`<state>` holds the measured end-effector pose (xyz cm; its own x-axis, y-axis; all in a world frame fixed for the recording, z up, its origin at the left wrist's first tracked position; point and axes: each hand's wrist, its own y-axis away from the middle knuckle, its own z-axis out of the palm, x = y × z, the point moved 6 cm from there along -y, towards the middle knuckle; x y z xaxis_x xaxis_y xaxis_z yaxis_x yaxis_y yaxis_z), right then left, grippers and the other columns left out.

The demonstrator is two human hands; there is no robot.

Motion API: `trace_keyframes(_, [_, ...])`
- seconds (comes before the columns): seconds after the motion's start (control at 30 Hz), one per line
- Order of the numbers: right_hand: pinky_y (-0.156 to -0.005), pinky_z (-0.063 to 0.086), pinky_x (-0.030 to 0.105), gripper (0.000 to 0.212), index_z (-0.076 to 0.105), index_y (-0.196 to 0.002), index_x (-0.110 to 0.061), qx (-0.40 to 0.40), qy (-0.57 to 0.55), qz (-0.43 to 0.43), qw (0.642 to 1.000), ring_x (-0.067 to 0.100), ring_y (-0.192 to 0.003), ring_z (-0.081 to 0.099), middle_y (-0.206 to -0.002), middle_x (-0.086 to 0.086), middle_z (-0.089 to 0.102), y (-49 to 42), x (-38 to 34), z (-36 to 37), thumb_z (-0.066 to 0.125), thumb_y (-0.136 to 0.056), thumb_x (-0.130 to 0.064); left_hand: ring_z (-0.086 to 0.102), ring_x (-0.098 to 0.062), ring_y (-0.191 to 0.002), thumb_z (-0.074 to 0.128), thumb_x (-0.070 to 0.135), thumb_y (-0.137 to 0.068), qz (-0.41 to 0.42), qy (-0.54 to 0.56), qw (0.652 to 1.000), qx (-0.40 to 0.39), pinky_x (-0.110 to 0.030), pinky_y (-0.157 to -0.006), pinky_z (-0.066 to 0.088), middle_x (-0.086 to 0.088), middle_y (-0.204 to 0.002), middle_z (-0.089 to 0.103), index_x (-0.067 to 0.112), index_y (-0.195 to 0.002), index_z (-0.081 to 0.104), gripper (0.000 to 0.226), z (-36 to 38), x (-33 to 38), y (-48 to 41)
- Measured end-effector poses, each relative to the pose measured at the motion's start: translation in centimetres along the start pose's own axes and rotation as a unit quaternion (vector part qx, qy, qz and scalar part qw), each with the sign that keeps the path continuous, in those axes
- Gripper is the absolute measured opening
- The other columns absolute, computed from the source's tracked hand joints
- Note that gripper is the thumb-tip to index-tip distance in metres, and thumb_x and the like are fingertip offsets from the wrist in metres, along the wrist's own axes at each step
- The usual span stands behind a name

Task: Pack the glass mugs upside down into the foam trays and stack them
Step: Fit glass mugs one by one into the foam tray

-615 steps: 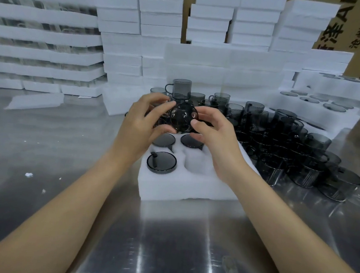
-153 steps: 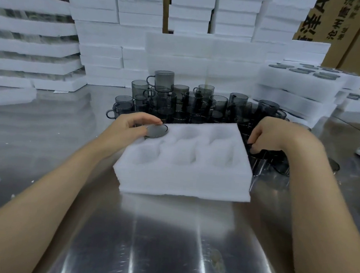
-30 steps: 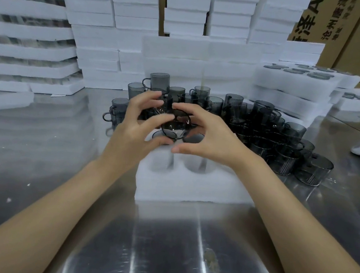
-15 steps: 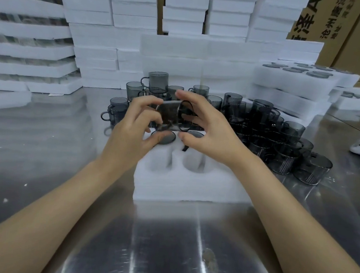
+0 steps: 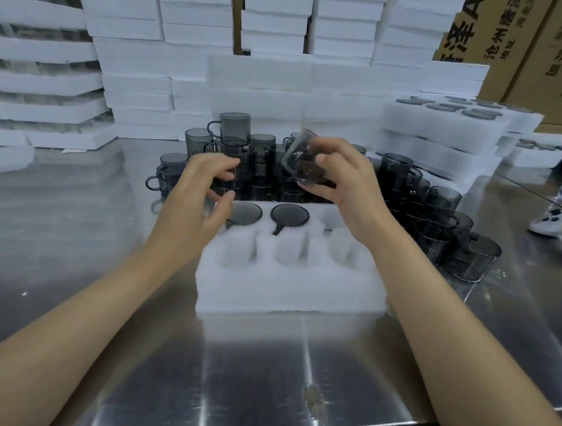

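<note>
Your right grip (image 5: 338, 177) pinched one mug (image 5: 305, 158) in the air over the far edge of the foam tray (image 5: 287, 289), mid-table (image 5: 261, 377). The left grip (image 5: 200, 200) was loose, holding nothing. The mug's axis was tilted, and the mouth end was too blurred to call. I'd have squared it mouth-down, then lowered it straight into the far-right pocket (image 5: 334, 216).

The right hand (image 5: 347, 191) is gripping a smoked glass mug (image 5: 301, 159), tilted, above the far edge of the foam tray (image 5: 287, 286). The left hand (image 5: 195, 203) is hovering beside it, fingers loosely curled, holding nothing. The tray is sitting on the steel worktop (image 5: 255, 377). Two inverted mugs (image 5: 244, 213) are occupying the left and middle pockets of its far row. Loose mugs (image 5: 439, 207) are standing crowded behind and right of the tray. Stacked foam trays (image 5: 193, 17) are lining the back.
</note>
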<state>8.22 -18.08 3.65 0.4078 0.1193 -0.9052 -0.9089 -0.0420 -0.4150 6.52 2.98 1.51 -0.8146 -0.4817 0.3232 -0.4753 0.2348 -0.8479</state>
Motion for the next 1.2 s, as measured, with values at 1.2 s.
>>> trace_keyframes(1.2, [-0.082, 0.032, 0.008, 0.026, 0.072, -0.102, -0.033, -0.150, 0.415, 0.068, 0.895, -0.017, -0.103, 0.045, -0.116, -0.019, 0.053, 0.1, 2.9, -2.0, 0.068, -0.082, -0.049, 0.060, -0.004, -0.100, 0.053, 0.019, -0.091, -0.432, 0.149, 0.886, -0.075, -0.017, -0.073, 0.043, 0.009, -0.112, 0.067, 0.025, -0.109, 0.069, 0.025, 0.0, -7.8, 2.5])
